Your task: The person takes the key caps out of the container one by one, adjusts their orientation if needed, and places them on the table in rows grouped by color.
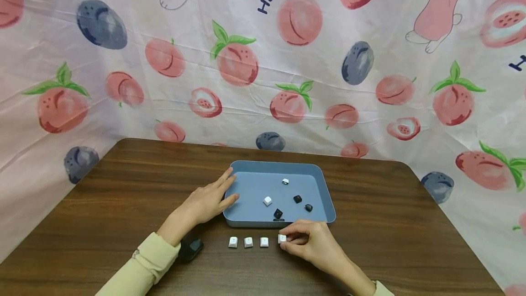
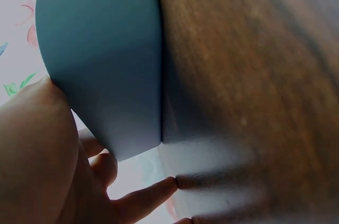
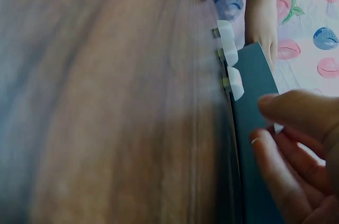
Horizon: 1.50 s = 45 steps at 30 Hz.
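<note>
In the head view my right hand [image 1: 314, 245] pinches a white keycap [image 1: 281, 238] between thumb and fingers, in front of the blue tray's near wall. To its left, three white keycaps stand in a row on the table: one keycap [image 1: 264, 242] nearest, another [image 1: 248, 242] in the middle, the last [image 1: 233, 242] farthest. My left hand [image 1: 207, 200] lies at the left side of the tray [image 1: 242, 224], fingers stretched out and spread. The right wrist view shows the pinched keycap [image 3: 278, 128] mostly hidden by fingers.
Inside the tray are two white keycaps, one near the middle [image 1: 267, 201] and one farther back [image 1: 285, 181], plus several black keycaps [image 1: 297, 199]. A dark object [image 1: 191, 249] sits beside my left wrist on the wooden table [image 1: 123, 204]. A fruit-print curtain [image 1: 263, 58] hangs behind.
</note>
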Each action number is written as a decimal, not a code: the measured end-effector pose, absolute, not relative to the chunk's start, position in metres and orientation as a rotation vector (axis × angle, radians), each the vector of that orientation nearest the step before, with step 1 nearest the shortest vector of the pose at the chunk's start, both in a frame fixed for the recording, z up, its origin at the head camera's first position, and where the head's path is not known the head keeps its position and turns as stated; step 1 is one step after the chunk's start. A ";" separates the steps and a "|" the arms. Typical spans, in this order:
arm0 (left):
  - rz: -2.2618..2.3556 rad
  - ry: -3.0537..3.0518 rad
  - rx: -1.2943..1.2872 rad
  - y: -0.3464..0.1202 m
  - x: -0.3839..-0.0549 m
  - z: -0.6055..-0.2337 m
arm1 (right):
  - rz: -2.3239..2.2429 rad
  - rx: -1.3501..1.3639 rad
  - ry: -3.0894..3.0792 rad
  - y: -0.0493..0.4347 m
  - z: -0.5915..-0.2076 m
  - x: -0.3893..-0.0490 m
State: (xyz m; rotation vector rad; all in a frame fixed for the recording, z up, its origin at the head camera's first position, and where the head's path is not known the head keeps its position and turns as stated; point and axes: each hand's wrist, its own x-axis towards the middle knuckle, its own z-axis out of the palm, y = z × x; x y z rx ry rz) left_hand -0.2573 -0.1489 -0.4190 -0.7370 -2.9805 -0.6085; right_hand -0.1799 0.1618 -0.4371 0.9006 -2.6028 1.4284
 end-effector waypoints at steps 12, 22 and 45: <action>-0.587 -2.988 -0.747 -0.149 -0.264 -0.421 | 1.285 0.861 -2.665 0.159 -0.440 -0.184; -0.590 -3.013 -0.755 -0.148 -0.265 -0.420 | 1.268 0.839 -2.702 0.159 -0.441 -0.182; -0.593 -2.986 -0.735 -0.149 -0.262 -0.421 | 1.185 0.857 -2.713 0.154 -0.446 -0.185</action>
